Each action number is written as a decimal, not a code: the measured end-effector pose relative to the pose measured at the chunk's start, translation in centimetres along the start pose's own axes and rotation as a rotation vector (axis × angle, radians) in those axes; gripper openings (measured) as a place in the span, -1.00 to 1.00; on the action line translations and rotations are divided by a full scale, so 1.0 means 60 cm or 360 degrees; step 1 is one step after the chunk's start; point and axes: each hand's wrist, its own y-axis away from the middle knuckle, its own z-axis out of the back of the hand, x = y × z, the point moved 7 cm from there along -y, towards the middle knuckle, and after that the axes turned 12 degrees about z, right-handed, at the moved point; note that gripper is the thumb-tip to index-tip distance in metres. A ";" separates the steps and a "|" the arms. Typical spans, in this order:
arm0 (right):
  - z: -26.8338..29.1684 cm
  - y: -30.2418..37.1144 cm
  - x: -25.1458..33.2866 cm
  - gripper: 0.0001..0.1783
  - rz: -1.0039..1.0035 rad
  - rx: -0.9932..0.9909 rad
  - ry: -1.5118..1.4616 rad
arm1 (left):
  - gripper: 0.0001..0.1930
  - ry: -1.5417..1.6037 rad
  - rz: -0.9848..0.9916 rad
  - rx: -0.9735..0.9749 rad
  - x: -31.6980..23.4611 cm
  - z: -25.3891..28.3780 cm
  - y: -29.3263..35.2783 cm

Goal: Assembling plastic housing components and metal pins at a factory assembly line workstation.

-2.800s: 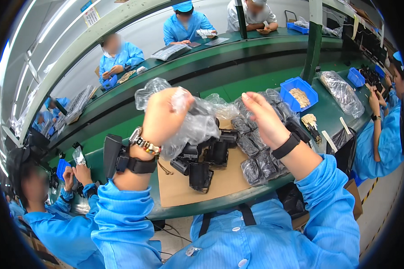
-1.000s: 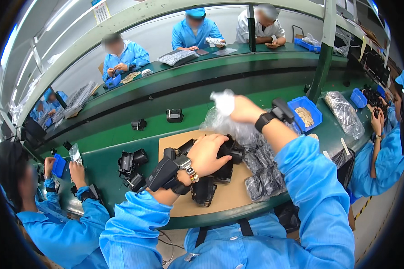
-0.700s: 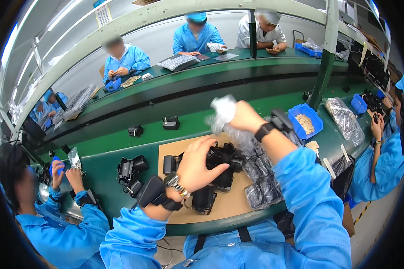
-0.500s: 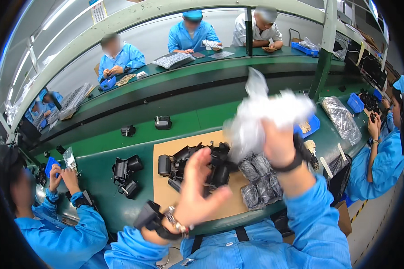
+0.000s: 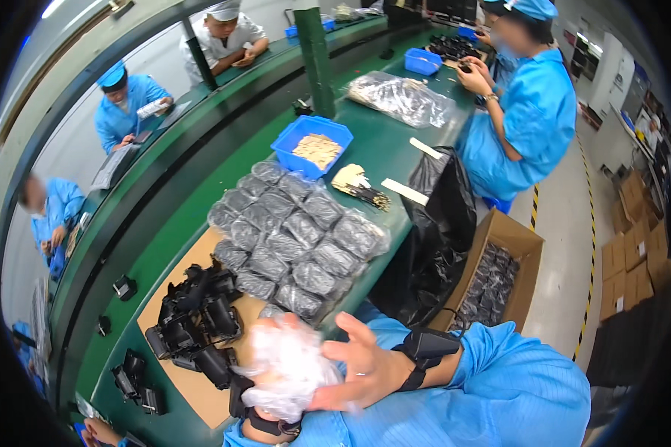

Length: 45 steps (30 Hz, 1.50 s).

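Left hand point(image 5: 278, 321), mostly hidden, clamped around crumpled plastic point(image 5: 285, 369) by the table's point(image 5: 168, 413) near edge; right hand point(image 5: 365, 366), fingers spread, touches it. Beyond, black parts point(image 5: 220, 320) lie on cardboard point(image 5: 207, 404) beside wrapped bundles point(image 5: 302, 246).

I look through 1 fisheye camera, the left of 2 on the person's head. It faces down, the right hand point(image 5: 361, 369) close at the lower edge, the green bench point(image 5: 391, 158) receding toward upper right.
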 end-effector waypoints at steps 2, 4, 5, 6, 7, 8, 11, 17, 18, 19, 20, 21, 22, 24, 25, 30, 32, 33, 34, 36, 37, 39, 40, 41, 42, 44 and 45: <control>0.021 -0.017 0.014 -0.63 0.0208 0.0024 -0.0007 | -0.44 0.0256 0.0164 0.0139 0.024 -0.041 0.005; 0.008 -0.013 -0.006 -0.67 -0.0007 0.0499 -0.0047 | -0.39 0.0542 0.0365 0.0217 0.042 -0.081 -0.001; 0.008 -0.003 -0.021 -0.67 -0.0009 0.0493 -0.0032 | -0.37 0.0668 0.0464 0.0233 0.048 -0.098 -0.009; 0.023 0.010 -0.041 -0.65 -0.0026 0.0234 -0.0234 | -0.35 0.0775 0.0540 0.0244 0.047 -0.112 -0.015; 0.035 0.017 -0.053 -0.63 -0.0030 -0.0019 -0.0450 | -0.33 0.0865 0.0570 0.0242 0.044 -0.123 -0.015; 0.039 0.018 -0.051 -0.59 0.0060 -0.0112 -0.0353 | -0.28 0.0568 0.0348 0.0607 0.024 -0.137 -0.013; 0.023 0.006 -0.045 -0.78 0.0220 0.0309 -0.0132 | -0.26 0.1064 0.0228 0.0806 -0.002 -0.138 -0.027; 0.013 -0.020 -0.047 -0.31 0.0012 0.0275 -0.0258 | -0.24 0.0763 0.0306 0.0355 0.028 -0.112 -0.037; 0.018 -0.019 -0.050 -0.62 -0.0029 0.0148 -0.0300 | -0.21 0.1012 0.0241 0.0284 0.031 -0.101 -0.035; 0.024 -0.018 -0.055 -0.83 -0.0071 0.0021 -0.0342 | -0.17 0.1261 0.0174 0.0213 0.031 -0.092 -0.034; 0.024 -0.015 -0.060 -0.83 -0.0069 0.0021 -0.0340 | -0.11 0.1517 0.0204 0.0293 0.026 -0.100 -0.037; 0.035 -0.014 -0.057 -0.80 0.0067 -0.0086 -0.0346 | -0.11 0.1518 0.0204 0.0296 0.016 -0.105 -0.043; 0.045 -0.012 -0.053 -0.76 0.0202 -0.0193 -0.0351 | -0.08 0.1433 0.0272 0.0314 0.009 -0.114 -0.051; 0.046 -0.012 -0.058 -0.77 0.0227 -0.0202 -0.0441 | -0.10 0.1670 0.0431 0.0182 0.022 -0.113 -0.058; 0.047 -0.012 -0.061 -0.77 0.0255 -0.0210 -0.0524 | -0.10 0.1673 0.0432 0.0170 0.025 -0.114 -0.064; 0.057 0.003 -0.080 -0.85 -0.0017 -0.0070 -0.0498 | -0.26 0.1277 0.0744 0.0137 0.075 -0.129 -0.074; 0.052 0.034 -0.091 -0.84 -0.0039 -0.0054 -0.0537 | -0.30 0.1242 0.0848 0.0269 0.080 -0.144 -0.073; 0.051 0.045 -0.095 -0.84 -0.0049 -0.0042 -0.0565 | -0.30 0.1247 0.0850 0.0258 0.083 -0.144 -0.074; 0.054 0.043 -0.095 -0.86 -0.0053 -0.0051 -0.0551 | -0.30 0.1176 0.0879 0.0249 0.088 -0.145 -0.075; 0.056 0.040 -0.098 -0.87 -0.0102 -0.0067 -0.0415 | -0.36 0.1069 0.0899 0.0196 0.093 -0.142 -0.074; 0.058 0.040 -0.100 -0.88 -0.0146 -0.0087 -0.0271 | -0.36 0.1074 0.0896 0.0187 0.089 -0.143 -0.071; 0.055 0.064 -0.119 -0.89 -0.0476 -0.0055 -0.0296 | -0.34 0.0845 0.0752 0.0288 0.066 -0.154 -0.068; 0.059 0.061 -0.124 -0.86 -0.0499 -0.0090 -0.0322 | -0.32 0.0797 0.0797 0.0421 0.061 -0.160 -0.067; 0.063 0.059 -0.132 -0.83 -0.0505 -0.0123 -0.0347 | -0.32 0.0796 0.0788 0.0433 0.057 -0.158 -0.066; 0.064 0.069 -0.140 -0.89 -0.0590 -0.0183 -0.0441 | -0.31 0.0650 0.0825 0.0448 0.058 -0.156 -0.059; 0.092 0.071 -0.159 -0.97 -0.0896 -0.0333 -0.0409 | -0.26 0.0367 0.0771 0.0375 0.049 -0.123 -0.036; 0.115 0.084 -0.175 -0.89 -0.1218 -0.0485 -0.0388 | -0.40 0.0495 0.0520 0.0103 0.025 -0.090 -0.024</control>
